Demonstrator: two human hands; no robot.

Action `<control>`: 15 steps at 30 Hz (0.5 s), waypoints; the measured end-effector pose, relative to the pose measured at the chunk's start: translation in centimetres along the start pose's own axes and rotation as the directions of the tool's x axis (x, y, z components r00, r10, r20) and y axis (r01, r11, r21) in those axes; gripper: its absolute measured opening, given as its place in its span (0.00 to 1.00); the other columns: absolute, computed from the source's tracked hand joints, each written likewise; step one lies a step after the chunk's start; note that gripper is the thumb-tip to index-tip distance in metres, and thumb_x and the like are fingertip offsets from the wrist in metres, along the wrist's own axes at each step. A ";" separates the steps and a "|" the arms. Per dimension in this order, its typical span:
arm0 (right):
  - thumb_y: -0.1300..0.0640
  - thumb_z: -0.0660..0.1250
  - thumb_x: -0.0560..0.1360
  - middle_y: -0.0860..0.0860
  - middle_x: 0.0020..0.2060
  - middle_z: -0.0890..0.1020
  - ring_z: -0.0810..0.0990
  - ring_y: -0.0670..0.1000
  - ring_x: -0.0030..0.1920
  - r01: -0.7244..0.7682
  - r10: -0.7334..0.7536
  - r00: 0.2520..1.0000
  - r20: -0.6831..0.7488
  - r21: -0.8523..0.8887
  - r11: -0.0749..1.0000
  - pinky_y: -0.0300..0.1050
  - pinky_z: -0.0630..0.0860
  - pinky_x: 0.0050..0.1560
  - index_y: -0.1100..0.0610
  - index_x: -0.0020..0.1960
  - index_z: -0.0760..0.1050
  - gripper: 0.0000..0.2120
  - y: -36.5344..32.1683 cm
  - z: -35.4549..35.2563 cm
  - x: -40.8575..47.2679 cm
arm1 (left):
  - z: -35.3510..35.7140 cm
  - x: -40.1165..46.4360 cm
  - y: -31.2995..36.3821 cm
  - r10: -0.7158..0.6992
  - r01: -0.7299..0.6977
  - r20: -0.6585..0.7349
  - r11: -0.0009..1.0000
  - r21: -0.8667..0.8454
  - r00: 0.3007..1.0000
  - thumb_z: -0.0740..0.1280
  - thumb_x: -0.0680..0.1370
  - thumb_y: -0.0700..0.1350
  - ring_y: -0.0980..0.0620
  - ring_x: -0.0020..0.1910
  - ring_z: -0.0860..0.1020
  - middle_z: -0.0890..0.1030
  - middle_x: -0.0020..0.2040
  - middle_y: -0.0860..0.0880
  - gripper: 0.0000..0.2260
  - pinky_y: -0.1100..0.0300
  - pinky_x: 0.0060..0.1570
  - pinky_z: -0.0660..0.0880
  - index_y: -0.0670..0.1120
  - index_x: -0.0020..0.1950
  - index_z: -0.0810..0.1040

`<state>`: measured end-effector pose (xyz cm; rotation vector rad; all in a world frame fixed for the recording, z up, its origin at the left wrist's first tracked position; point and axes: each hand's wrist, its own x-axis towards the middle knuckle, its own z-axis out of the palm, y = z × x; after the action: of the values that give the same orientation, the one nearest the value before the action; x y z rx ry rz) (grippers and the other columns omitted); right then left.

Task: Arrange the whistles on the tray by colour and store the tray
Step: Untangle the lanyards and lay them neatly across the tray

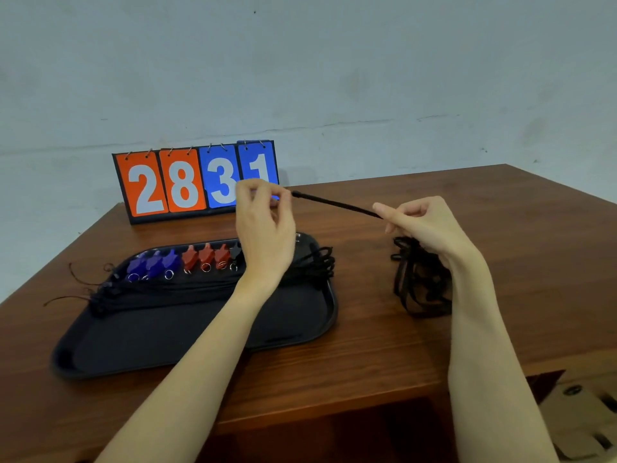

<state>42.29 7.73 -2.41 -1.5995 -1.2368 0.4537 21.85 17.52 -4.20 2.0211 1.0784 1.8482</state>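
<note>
Our two bare forearms reach in from the near edge of the wooden table [367,345], over a black tray [187,332] that serves as our landmark. Above the tray's far right corner, our left hand [263,228] pinches one end of a black cord [337,204] between thumb and fingertips. Our right hand [424,225], well to the right of the tray, pinches the other end, so the cord is stretched nearly taut between them, its long axis running left to right and sloping slightly down toward the right hand. A bundle of black cord loops [417,282] hangs below the right hand, off the tray; we cannot tell whether a whistle sits inside it.

Along the tray's far edge the whistles already stand grouped: blue whistles [153,264] at the left, red whistles [206,257] beside them, then a black whistle [236,251] partly hidden by our left wrist. Their cords [167,290] lie heaped across the tray's middle. Behind the tray stands a flip scoreboard [197,180] reading 2831.

We judge the sorting well along, with the storing not yet begun. The open slot lies at the tray's far right end, directly under the left hand, which is the nearer of the two.
</note>
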 end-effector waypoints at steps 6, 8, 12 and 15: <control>0.42 0.70 0.72 0.52 0.23 0.59 0.60 0.49 0.25 0.004 -0.001 0.998 -0.059 0.045 0.999 0.42 0.66 0.59 0.61 0.27 0.63 0.28 0.8 -0.1 0.6 | -1.4 1.2 -0.2 -0.411 0.359 -0.068 0.855 -0.375 0.909 0.57 0.82 0.42 0.52 0.27 0.79 0.79 0.32 0.54 0.05 0.59 0.28 0.76 0.46 0.48 0.70; 0.43 0.69 0.72 0.53 0.24 0.61 0.64 0.52 0.28 0.020 -0.017 0.997 -0.082 0.043 0.999 0.43 0.66 0.61 0.61 0.28 0.65 0.27 1.1 -0.1 0.8 | -2.0 1.6 -0.4 -0.494 0.387 -0.149 0.807 -0.446 0.857 0.55 0.83 0.41 0.50 0.26 0.80 0.78 0.37 0.52 0.04 0.58 0.27 0.76 0.45 0.50 0.68; 0.44 0.67 0.75 0.54 0.25 0.63 0.68 0.52 0.30 0.044 -0.033 0.988 -0.151 0.072 0.996 0.47 0.68 0.64 0.60 0.29 0.64 0.26 1.6 -0.1 1.1 | -3.1 2.4 -1.3 -0.579 0.387 -0.270 0.759 -0.524 0.770 0.54 0.83 0.42 0.51 0.26 0.81 0.77 0.42 0.50 0.04 0.61 0.26 0.76 0.45 0.53 0.67; 0.44 0.64 0.77 0.52 0.23 0.64 0.64 0.47 0.25 0.043 -0.030 0.985 -0.173 0.071 0.997 0.42 0.70 0.56 0.59 0.28 0.63 0.27 2.0 -0.1 1.4 | -3.5 2.5 -2.2 -0.658 0.412 -0.277 0.690 -0.596 0.700 0.53 0.83 0.42 0.52 0.26 0.81 0.80 0.45 0.47 0.04 0.63 0.25 0.75 0.44 0.55 0.66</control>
<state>43.95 9.00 -3.71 -1.5171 -1.1048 0.3275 17.70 19.52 -2.81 0.8224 1.0178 2.0159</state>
